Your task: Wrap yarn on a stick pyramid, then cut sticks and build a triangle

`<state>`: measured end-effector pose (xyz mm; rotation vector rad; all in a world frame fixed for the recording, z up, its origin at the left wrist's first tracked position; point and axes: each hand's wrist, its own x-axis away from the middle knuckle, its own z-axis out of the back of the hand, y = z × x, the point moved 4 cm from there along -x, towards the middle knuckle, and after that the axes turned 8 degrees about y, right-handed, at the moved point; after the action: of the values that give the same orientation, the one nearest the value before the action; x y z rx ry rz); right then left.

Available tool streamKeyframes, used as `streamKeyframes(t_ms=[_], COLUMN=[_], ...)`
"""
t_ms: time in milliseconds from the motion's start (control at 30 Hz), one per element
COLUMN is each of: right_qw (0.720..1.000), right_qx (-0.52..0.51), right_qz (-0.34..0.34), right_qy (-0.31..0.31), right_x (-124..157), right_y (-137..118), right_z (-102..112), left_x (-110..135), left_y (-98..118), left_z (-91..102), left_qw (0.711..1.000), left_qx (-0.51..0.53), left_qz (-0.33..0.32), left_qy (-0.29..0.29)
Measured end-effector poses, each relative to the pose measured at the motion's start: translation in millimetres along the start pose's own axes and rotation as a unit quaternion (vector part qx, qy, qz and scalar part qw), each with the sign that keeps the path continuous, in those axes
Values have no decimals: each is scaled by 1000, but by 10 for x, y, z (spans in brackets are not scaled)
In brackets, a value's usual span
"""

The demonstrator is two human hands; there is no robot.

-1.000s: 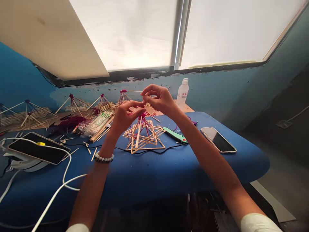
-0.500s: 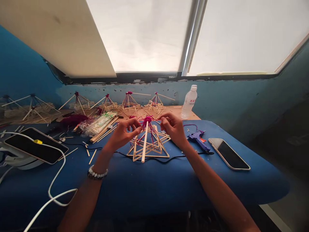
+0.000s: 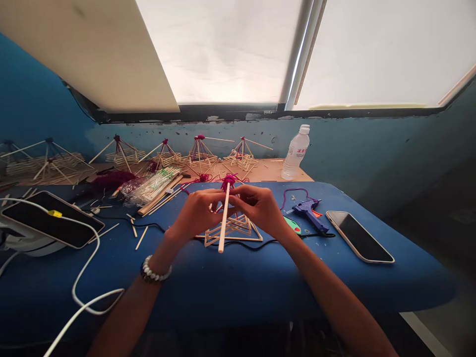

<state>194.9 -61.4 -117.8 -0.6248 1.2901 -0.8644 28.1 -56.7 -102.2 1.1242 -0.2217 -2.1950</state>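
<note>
A pyramid-shaped frame of thin wooden sticks (image 3: 238,229) stands on the blue table (image 3: 230,282), its top bound with magenta yarn (image 3: 228,182). A longer stick (image 3: 223,220) leans down from that knot towards me. My left hand (image 3: 199,212) is closed on the frame's left side beside the stick, a bead bracelet on its wrist. On the right side, my right hand (image 3: 260,207) is closed around the frame just under the knot. The two hands nearly touch.
Several finished stick frames (image 3: 199,151) line the wooden ledge at the back, by a water bottle (image 3: 295,152). A blue glue gun (image 3: 308,212) and a phone (image 3: 359,236) lie right. At the left are a second phone (image 3: 50,225), white cables, and bundled sticks (image 3: 154,187).
Both hands came down from in front of the window to the frame and closed in on it under the knot. The view tilted slightly, showing the glue gun.
</note>
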Motion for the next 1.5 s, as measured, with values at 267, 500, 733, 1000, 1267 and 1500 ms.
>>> streamKeyframes(t_ms=[267, 500, 733, 1000, 1267, 1500], right_qw=[993, 989, 996, 971, 927, 975], right_qx=[-76, -116, -60, 200, 296, 179], right_qz=[-83, -88, -32, 2, 55, 41], right_qy=[39, 27, 64, -133, -223, -126], right_x=[-166, -236, -529, -794, -814, -743], right_y=[101, 167, -139, -716, -934, -761], right_z=[313, 330, 273, -109, -252, -99], left_x=[-20, -46, -25, -46, -66, -29], left_y=[-81, -33, -144, -253, -271, -365], left_z=[219, 75, 1, 65, 142, 119], left_qw=[984, 980, 977, 947, 924, 915], left_qx=[20, 9, 69, 230, 257, 247], left_qz=[49, -70, -44, 52, 93, 158], left_qy=[168, 186, 197, 216, 269, 276])
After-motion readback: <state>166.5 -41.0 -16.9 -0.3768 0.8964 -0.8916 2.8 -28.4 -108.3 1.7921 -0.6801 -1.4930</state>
